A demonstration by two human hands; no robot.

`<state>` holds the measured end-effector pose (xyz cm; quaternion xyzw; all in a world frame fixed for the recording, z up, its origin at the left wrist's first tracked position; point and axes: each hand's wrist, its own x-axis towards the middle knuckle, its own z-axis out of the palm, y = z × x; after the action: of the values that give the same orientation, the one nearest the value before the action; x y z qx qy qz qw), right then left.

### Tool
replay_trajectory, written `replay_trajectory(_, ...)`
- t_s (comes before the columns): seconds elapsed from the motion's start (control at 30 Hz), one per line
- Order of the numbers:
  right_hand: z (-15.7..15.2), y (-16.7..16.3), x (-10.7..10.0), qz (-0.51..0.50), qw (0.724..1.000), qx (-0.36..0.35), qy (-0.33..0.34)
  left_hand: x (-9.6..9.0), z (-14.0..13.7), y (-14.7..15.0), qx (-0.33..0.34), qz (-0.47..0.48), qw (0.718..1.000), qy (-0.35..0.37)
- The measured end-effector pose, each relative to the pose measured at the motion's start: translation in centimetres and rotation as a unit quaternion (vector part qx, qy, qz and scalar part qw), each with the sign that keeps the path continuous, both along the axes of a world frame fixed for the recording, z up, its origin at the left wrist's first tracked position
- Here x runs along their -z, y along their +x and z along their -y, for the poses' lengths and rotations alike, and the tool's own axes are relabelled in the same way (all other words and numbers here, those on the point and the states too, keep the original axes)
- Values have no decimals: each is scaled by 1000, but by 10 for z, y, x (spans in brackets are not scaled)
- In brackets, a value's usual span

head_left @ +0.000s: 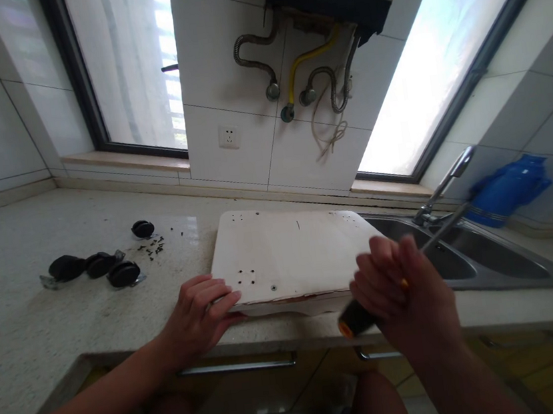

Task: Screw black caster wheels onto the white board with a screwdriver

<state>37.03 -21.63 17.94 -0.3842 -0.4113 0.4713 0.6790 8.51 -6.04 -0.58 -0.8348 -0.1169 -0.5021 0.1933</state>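
A white board (297,251) with rounded corners lies on the counter in front of me, its near edge chipped. Small screw holes group near its corners, and one screw head (274,288) shows near the front edge. My left hand (208,309) grips the board's front left corner, fingers on top and thumb below. Raised over the board's right front, my right hand (399,279) is wrapped around the black and orange handle of a screwdriver (355,318). Its metal shaft points up and right, away from the board.
Several black caster wheels (123,274) lie at the left of the counter (69,326), beside a scatter of small screws (155,247). A steel double sink (494,254) with a tap (445,186) is on the right, a blue cloth-like item (506,189) behind it. Drawer handles (238,367) line the counter front.
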Motion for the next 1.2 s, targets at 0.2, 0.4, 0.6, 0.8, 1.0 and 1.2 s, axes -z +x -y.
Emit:
replay_trajectory(0.2,-84,-65,-34,-7,991,-107,79,0,0,-1,0,2,1000,-3)
replay_trajectory(0.4,-104,-80,-4,14,992,-126,24,3,0,-2,5,-15,1000,-9)
replay_trajectory(0.6,-102,-60,-7,28,996,-90,12,3,-1,-2,5,-10,1000,-11)
replay_trajectory(0.8,-101,-55,-6,28,997,-58,36,-1,0,0,1,-12,1000,12)
replay_trajectory(1.0,-98,-38,-6,37,998,-37,28,-7,2,1,-9,-13,1000,15)
replay_trajectory(1.2,-88,-13,3,62,998,-23,16,-3,1,0,-5,-12,1000,15)
